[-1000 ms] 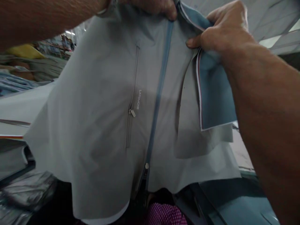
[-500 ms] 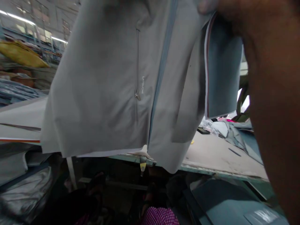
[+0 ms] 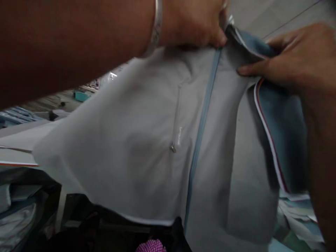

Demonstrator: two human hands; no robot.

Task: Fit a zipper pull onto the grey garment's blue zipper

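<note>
I hold a light grey jacket panel [image 3: 126, 140] up in front of me. It has a blue centre zipper [image 3: 202, 126], a small chest pocket zip with a white logo [image 3: 178, 134], and a blue collar piece [image 3: 283, 115] edged in white and red. My left hand [image 3: 194, 24] pinches the top of the fabric beside the zipper; a silver bangle sits on that wrist. My right hand [image 3: 296, 59] grips the fabric and the blue collar piece at the upper right.
White cut fabric sheets [image 3: 18, 140] lie stacked at the left, with dark bundles [image 3: 23, 196] below. Loose fabric scraps [image 3: 301, 217] lie at the lower right. A pink patterned cloth [image 3: 151, 246] shows under the jacket hem.
The jacket swung up high half a second ago and has come back down; both hands are in view again at its top, and the panel hangs further right.
</note>
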